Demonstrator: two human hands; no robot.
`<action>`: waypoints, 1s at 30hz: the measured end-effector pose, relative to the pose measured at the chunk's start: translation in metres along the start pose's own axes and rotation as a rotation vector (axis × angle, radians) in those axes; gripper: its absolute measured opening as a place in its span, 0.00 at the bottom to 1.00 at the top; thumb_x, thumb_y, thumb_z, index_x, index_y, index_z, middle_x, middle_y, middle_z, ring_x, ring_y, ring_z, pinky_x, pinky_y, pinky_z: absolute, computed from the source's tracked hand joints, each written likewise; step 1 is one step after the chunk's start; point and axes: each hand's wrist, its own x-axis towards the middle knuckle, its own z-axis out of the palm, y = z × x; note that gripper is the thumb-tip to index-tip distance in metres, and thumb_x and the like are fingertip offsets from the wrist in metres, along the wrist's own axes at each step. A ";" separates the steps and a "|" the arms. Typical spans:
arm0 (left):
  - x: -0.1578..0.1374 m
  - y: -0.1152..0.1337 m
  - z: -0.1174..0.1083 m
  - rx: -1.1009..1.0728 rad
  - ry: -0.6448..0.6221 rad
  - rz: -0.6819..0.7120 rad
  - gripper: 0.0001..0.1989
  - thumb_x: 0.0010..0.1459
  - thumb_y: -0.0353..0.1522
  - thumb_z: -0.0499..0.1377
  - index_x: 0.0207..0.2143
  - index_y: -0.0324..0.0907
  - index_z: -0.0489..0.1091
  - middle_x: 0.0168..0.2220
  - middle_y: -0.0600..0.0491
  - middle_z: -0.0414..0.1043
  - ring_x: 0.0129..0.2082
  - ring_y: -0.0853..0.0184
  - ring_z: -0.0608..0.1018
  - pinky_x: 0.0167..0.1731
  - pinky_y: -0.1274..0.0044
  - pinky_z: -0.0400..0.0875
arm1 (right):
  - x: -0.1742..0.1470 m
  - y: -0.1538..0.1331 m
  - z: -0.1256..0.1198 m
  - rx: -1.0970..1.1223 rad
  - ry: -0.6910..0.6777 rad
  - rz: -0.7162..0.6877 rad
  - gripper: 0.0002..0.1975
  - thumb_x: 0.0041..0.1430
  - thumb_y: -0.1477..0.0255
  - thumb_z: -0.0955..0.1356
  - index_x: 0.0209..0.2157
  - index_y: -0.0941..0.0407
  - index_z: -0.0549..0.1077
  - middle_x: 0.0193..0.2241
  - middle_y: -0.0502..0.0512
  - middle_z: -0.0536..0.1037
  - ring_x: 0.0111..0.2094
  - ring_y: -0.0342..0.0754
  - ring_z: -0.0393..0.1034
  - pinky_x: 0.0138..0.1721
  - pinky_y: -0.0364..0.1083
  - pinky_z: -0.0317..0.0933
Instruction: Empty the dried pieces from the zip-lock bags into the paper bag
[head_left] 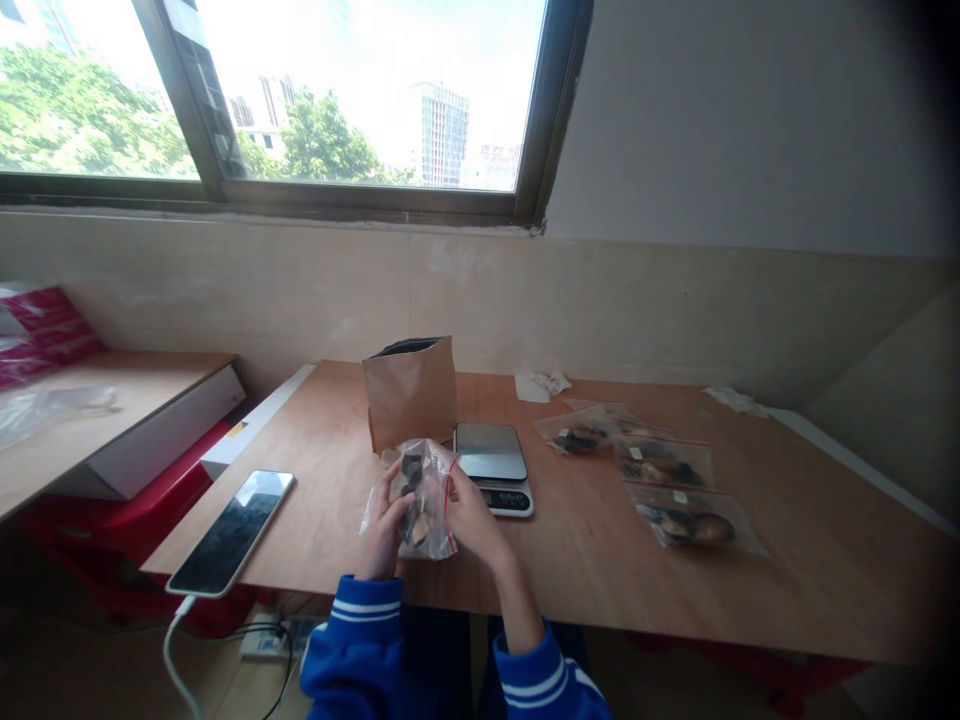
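Right hand [471, 512] above wooden table [577, 560], window [182, 110] beyond

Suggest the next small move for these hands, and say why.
Probably pinch along the red strip of the clear bag with the right hand: that hand is at the red edge, the left hand supports the opposite side, and dark pieces lie inside. I can't tell whether the strip is sealed, so checking it seems sensible.
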 end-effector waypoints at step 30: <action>-0.004 0.001 -0.001 0.026 -0.058 -0.159 0.26 0.45 0.29 0.67 0.50 0.43 0.70 0.51 0.47 0.70 0.49 0.59 0.73 0.45 0.72 0.69 | -0.011 0.030 -0.017 0.039 0.292 0.087 0.14 0.55 0.63 0.66 0.41 0.53 0.64 0.42 0.56 0.75 0.44 0.52 0.71 0.47 0.51 0.65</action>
